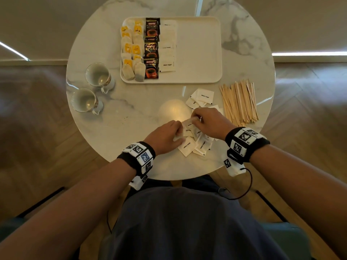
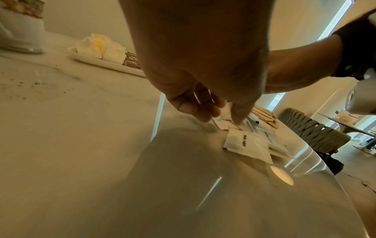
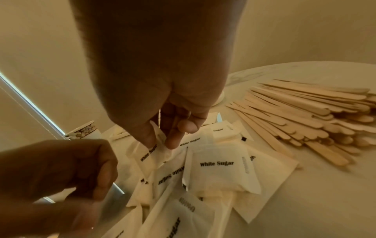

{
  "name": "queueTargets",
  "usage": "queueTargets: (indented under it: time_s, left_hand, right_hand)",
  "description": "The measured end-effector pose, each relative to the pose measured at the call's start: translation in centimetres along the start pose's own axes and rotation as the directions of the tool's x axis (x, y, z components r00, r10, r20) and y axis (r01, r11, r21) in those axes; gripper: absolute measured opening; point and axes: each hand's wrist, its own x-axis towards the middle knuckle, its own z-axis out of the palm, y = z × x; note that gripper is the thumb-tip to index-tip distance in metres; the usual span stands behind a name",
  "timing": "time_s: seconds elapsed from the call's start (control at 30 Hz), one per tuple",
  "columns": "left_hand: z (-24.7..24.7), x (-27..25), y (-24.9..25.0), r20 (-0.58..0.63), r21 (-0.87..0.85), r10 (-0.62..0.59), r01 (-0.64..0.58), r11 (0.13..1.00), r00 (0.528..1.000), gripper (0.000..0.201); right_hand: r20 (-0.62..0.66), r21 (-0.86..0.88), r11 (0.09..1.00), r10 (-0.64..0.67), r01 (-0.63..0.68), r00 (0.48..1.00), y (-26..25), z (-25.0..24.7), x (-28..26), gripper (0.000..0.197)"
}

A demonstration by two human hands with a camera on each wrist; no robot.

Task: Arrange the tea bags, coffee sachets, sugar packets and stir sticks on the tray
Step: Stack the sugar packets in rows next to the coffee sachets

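Nearest: right hand [image 3: 162, 99] pinching one sugar packet [image 3: 150, 159] off loose pile on desk [image 1: 131, 113]; left hand [image 1: 165, 136] curled beside it, grip unclear. Tray [image 1: 199, 53]: tea bags [image 1: 131, 51], coffee sachets [image 1: 151, 49], sugar row [image 1: 168, 47]. Stir sticks [image 1: 239, 102] on desk. Two cups [image 1: 97, 75] w/ interiors hard to read.

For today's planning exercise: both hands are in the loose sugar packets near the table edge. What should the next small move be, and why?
Probably lift the packet that the right hand pinches and carry it to the tray. Tea bags, coffee sachets and a column of sugar packets already lie there, the loose pile remains, and the stir sticks lie untouched.
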Motion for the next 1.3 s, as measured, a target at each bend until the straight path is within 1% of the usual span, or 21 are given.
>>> queueTargets:
  time_s: [0.07,0.13,0.17,0.23,0.3,0.4,0.53,0.6,0.67,0.73,0.8,0.9,0.97,1.03,1.1,1.17,1.23,1.3]
  left_hand:
    - [0.4,-0.3,0.0,0.101,0.029,0.069,-0.073,0.997,0.992,0.035]
    - [0.9,-0.5,0.0,0.182,0.076,0.157,-0.173,0.982,0.971,0.046]
    - [1.2,-0.5,0.0,0.209,0.106,0.189,-0.215,0.971,0.96,0.053]
    - [1.8,-0.4,0.0,0.227,0.152,0.214,-0.251,0.956,0.95,0.061]
    - [2.0,-0.2,0.2,0.206,0.173,0.212,-0.249,0.953,0.955,0.062]
    - [2.0,0.0,0.6,0.166,0.18,0.194,-0.224,0.958,0.967,0.053]
    - [1.9,0.0,0.7,0.163,0.171,0.186,-0.213,0.962,0.969,0.042]
    - [1.5,0.0,0.8,0.154,0.141,0.154,-0.176,0.974,0.976,0.034]
    - [0.8,0.1,0.8,0.133,0.112,0.093,-0.109,0.988,0.987,0.027]
    - [0.4,0.2,0.6,0.116,0.115,0.074,-0.087,0.989,0.99,0.022]
    - [0.0,0.2,0.2,0.111,0.115,0.078,-0.091,0.989,0.991,0.02]
    - [-0.8,0.5,-0.3,0.08,0.066,0.107,-0.112,0.991,0.991,0.019]
    - [-1.3,0.7,-0.6,0.026,0.021,0.165,-0.166,0.986,0.986,0.018]
    - [-1.9,0.9,-0.9,-0.057,-0.006,0.207,-0.208,0.978,0.977,0.019]
    - [-2.6,1.0,-1.3,-0.139,-0.011,0.205,-0.208,0.978,0.969,0.021]
    - [-3.6,1.3,-1.5,-0.194,-0.005,0.185,-0.189,0.982,0.963,0.019]
    - [-4.5,1.5,-1.7,-0.208,-0.012,0.176,-0.182,0.983,0.962,0.015]
    - [-5.4,1.8,-1.6,-0.193,-0.002,0.184,-0.188,0.982,0.964,0.014]
  right_hand:
    - [-0.022,0.02,1.0,0.002,-0.002,1.0,0.3,0.0,-0.1,0.013]
    - [-0.021,0.033,0.999,0.008,-0.007,1.0,0.4,0.0,-0.2,0.012]
    - [-0.017,0.04,0.999,0.009,-0.009,1.0,0.5,0.0,-0.2,0.012]
    - [-0.011,0.054,0.998,0.011,-0.01,1.0,0.5,0.0,-0.2,0.012]
    - [-0.012,0.066,0.998,0.01,-0.01,1.0,0.4,0.1,-0.1,0.013]
    - [-0.006,0.07,0.997,0.013,-0.013,1.0,0.3,0.1,0.0,0.013]
    - [0.0,0.059,0.998,0.012,-0.012,1.0,0.3,0.0,0.0,0.012]
    - [0.0,0.065,0.998,0.012,-0.012,1.0,0.4,-0.2,0.1,0.012]
    - [0.007,0.061,0.998,0.011,-0.011,1.0,0.4,-0.3,0.1,0.012]
    - [0.01,0.046,0.999,0.004,-0.004,1.0,0.4,-0.6,0.1,0.013]
    - [0.008,0.04,0.999,0.0,0.0,1.0,0.3,-0.8,0.2,0.014]
    - [0.007,0.036,0.999,-0.012,0.012,1.0,0.3,-0.8,0.5,0.014]
    - [0.013,0.037,0.999,-0.034,0.034,0.999,0.1,-0.8,0.6,0.015]
    - [0.025,0.038,0.997,-0.063,0.062,0.998,-0.3,-1.0,0.8,0.015]
    - [0.044,0.028,0.997,-0.077,0.076,0.996,-0.7,-1.1,1.0,0.017]
    - [0.064,0.022,0.997,-0.078,0.076,0.995,-1.0,-1.3,1.2,0.019]
    - [0.06,0.041,0.996,-0.083,0.081,0.995,-1.4,-1.4,1.5,0.019]
    - [0.044,0.069,0.994,-0.086,0.083,0.995,-1.8,-1.6,1.7,0.018]
